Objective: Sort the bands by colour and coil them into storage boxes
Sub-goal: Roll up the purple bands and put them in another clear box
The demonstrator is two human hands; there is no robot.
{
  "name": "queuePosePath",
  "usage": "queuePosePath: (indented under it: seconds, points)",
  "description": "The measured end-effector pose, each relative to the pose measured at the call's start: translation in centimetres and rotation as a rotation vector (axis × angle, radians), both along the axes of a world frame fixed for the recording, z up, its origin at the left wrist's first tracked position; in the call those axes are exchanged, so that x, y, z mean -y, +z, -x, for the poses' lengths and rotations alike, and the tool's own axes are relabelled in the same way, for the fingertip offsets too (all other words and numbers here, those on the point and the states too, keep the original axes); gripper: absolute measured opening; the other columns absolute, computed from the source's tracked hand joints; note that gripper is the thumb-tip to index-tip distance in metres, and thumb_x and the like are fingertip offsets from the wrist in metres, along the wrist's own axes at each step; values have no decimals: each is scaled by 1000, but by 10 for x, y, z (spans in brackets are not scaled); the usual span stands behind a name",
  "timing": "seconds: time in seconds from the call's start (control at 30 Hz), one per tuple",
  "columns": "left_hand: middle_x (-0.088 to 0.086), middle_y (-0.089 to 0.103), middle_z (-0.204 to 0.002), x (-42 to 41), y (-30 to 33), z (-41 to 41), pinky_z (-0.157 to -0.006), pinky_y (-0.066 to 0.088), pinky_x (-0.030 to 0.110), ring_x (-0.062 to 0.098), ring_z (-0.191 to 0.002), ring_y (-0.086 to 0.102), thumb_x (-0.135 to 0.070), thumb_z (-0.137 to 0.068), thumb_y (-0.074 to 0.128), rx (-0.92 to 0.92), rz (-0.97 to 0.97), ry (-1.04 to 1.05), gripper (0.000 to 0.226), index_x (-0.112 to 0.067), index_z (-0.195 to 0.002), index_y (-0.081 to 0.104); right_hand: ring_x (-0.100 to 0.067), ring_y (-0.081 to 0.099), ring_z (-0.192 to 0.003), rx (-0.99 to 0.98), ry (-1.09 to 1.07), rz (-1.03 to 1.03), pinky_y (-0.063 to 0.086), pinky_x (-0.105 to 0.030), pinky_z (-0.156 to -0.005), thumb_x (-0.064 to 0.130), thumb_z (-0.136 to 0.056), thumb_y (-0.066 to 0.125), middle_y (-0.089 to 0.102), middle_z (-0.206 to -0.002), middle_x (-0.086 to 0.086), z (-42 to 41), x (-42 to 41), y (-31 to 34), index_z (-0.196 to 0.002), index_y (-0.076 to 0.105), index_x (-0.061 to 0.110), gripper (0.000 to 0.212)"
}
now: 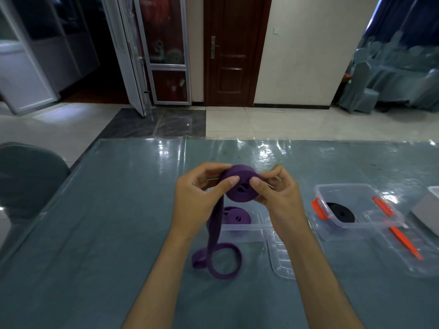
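Purple band (240, 186) sits half-coiled above the counter (118, 210) between your left hand (199, 193) and right hand (275, 191), both pinching it tight so it can't unwind, tail (215, 233) trailing down beside the clear box (247, 230).
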State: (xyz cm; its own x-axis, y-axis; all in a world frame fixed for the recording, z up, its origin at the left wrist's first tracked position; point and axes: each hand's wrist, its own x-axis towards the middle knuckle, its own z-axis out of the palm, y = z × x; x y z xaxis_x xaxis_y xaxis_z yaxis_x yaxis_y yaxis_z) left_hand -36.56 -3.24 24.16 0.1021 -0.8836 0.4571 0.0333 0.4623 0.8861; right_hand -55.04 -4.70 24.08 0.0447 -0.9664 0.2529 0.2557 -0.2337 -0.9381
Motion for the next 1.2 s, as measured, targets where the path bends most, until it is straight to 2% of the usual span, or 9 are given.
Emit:
queuePosePath:
  seconds: [0.13,0.23,0.33,0.5,0.67,0.83,1.0,1.13,1.2]
  points:
    - [1,77,-111,1,-2,4,-91,61,29,20,-106,76,-13,-91,81,-19,11,-22,25,-25,-113,82,-27,77,-100,86,-82,56,64,-39,-81,36,-77,90,79,-109,-11,-2,-1,6,-109,77,25,37]
    - [0,73,-113,5,0,-1,-89,61,29,23,-107,73,-16,-94,78,69,55,-17,25,-25,-118,80,-30,75,-104,93,7,17,62,-50,-88,33,-79,89,79,-109,-12,-1,-2,3,-101,76,23,27]
    - [-4,76,-110,4,1,0,-87,59,26,22,-105,74,-21,-94,79,97,80,55,18,-27,-111,80,-32,75,-93,-12,18,-29,56,-64,-90,30,-74,90,79,-100,-14,-1,-2,0,-90,67,21,30]
    - [-5,75,-114,1,0,2,-95,60,30,20,-109,73,-16,-94,78,98,14,-70,35,-30,-126,76,-29,78,-99,46,-69,70,64,-38,-78,32,-78,91,80,-106,-12,5,1,7,-105,75,24,32]
    - [-8,77,-116,0,1,0,-94,59,26,16,-111,74,-19,-95,79,62,25,-19,31,-30,-123,74,-34,77,-100,0,40,18,63,-47,-85,38,-75,94,78,-106,-16,6,1,3,-83,67,24,31]
    - [1,79,-114,1,1,-2,-93,60,27,20,-109,76,-13,-93,80,-32,17,-45,25,-21,-117,78,-33,77,-101,-11,10,92,65,-41,-79,34,-83,88,79,-109,-14,3,-1,5,-112,72,25,34]
    - [-3,80,-114,0,4,-7,-92,59,22,16,-108,76,-17,-92,81,-33,27,-54,30,-34,-117,78,-31,78,-97,29,40,28,64,-40,-80,29,-79,91,79,-101,-12,0,-3,9,-88,66,23,28]
    - [1,80,-110,-4,-1,-2,-88,60,23,20,-105,77,-22,-91,82,-79,4,-21,22,-28,-112,80,-32,79,-96,-17,-19,109,65,-40,-78,31,-82,89,80,-103,-13,-1,-5,9,-106,71,24,30]
    - [3,78,-114,-2,0,-3,-91,59,24,21,-108,76,-18,-92,81,-77,-16,-64,26,-28,-116,80,-33,78,-101,33,-41,121,65,-42,-80,34,-81,89,80,-106,-14,-2,-5,8,-104,73,23,30]
